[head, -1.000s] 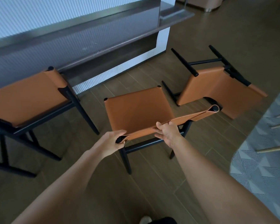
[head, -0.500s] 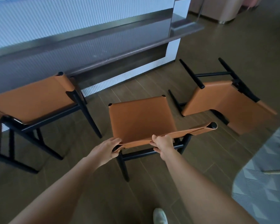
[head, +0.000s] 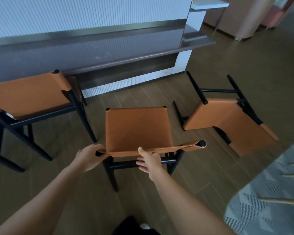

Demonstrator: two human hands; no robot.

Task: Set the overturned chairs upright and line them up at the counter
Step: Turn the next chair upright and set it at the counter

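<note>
An upright orange leather chair [head: 136, 128] with black legs stands in the middle, facing the counter [head: 109, 53]. My left hand [head: 89, 154] grips the left end of its backrest. My right hand [head: 148, 159] holds the backrest near its middle, thumb on top and fingers below. A second upright chair [head: 29, 97] stands at the left, close to the counter. A third chair [head: 227, 119] lies overturned on the floor at the right, its black legs pointing toward the counter.
A patterned grey rug [head: 270, 192] covers the floor at the lower right. A beige rounded piece of furniture [head: 241, 17] stands at the back right. My shoe [head: 144, 226] shows at the bottom edge on the wood-tile floor.
The middle chair has turned square to the counter and shifted nearer to it. Both hands stayed on its backrest. My view has moved forward and up.
</note>
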